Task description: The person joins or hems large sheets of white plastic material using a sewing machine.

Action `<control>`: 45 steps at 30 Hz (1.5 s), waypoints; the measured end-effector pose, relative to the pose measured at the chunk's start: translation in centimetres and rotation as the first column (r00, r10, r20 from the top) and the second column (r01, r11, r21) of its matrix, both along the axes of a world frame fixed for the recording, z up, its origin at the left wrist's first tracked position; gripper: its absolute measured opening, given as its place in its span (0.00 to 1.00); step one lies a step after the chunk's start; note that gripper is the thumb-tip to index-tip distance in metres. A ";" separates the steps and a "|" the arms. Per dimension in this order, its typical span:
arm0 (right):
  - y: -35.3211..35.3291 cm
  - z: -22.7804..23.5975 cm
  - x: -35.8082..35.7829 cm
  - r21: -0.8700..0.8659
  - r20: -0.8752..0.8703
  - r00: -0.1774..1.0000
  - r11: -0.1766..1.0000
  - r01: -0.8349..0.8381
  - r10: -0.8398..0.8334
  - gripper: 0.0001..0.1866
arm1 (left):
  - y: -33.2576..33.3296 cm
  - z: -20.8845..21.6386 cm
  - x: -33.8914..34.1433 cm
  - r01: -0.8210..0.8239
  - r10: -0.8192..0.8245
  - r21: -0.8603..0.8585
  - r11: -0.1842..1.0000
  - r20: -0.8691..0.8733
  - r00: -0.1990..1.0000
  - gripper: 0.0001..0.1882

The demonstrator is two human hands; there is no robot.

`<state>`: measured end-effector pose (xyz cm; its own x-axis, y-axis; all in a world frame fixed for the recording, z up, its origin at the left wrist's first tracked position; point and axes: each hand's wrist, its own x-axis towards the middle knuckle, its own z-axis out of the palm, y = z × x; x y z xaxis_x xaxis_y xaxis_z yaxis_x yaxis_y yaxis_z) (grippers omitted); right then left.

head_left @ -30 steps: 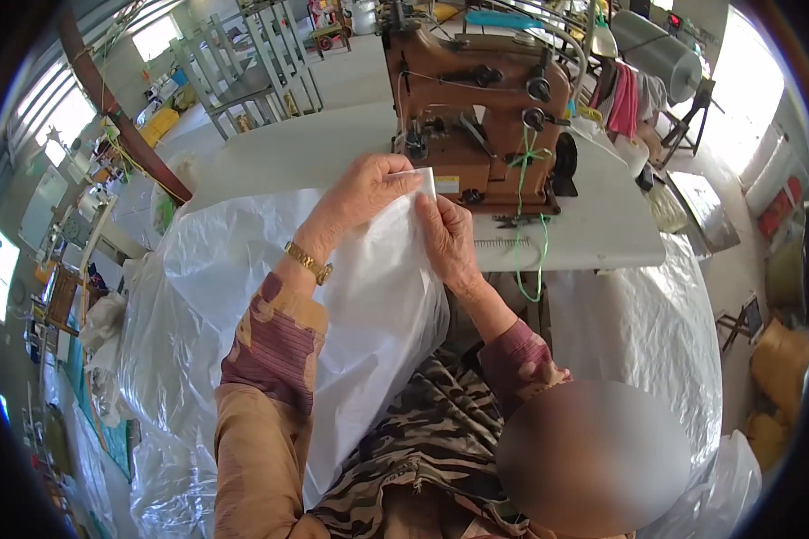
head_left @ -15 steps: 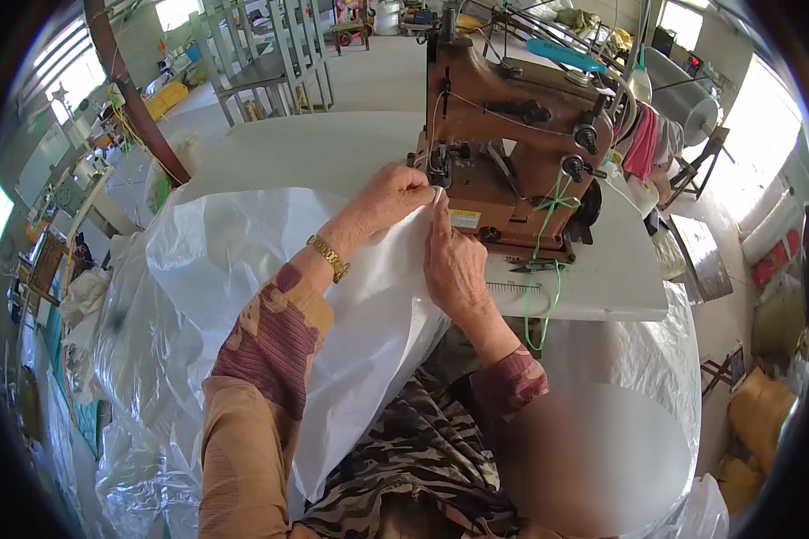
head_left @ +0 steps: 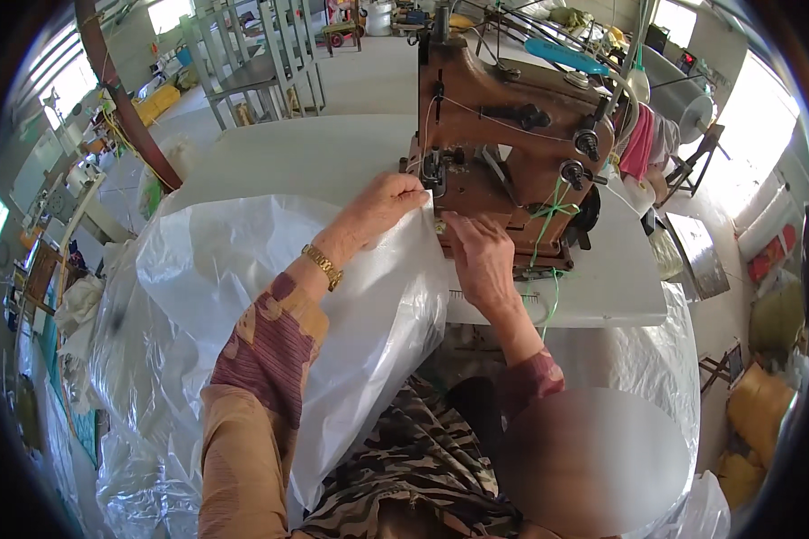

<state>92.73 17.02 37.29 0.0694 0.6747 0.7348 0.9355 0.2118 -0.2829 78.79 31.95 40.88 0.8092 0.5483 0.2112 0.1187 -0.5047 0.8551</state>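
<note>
Pinching white sheeting (head_left: pixel 373 301) with left hand (head_left: pixel 386 207), ruler markings (head_left: pixel 532 298) seemingly illegible.

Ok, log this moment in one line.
left hand: pinching edge of white sheet | right hand: near brown sewing machine | green string: tied on machine

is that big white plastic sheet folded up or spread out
Mostly spread out: the white plastic sheet drapes broadly, loosely creased, from the left hand toward the camouflage-patterned clothing.

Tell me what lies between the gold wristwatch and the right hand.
In the head view, the white sheet spans most of the stretch between the gold wristwatch and the right hand.
</note>
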 end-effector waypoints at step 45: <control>4.2 -2.7 -0.1 0.246 0.231 0.955 0.961 0.125 -0.184 0.20 | 4.0 -3.6 3.9 -0.463 0.420 0.247 0.851 0.210 0.883 0.03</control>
<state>92.64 21.17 34.60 -0.0454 0.4842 0.8738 0.9960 0.0898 0.0020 82.72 35.92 37.31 0.4448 0.7398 0.5048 0.2745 -0.6491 0.7095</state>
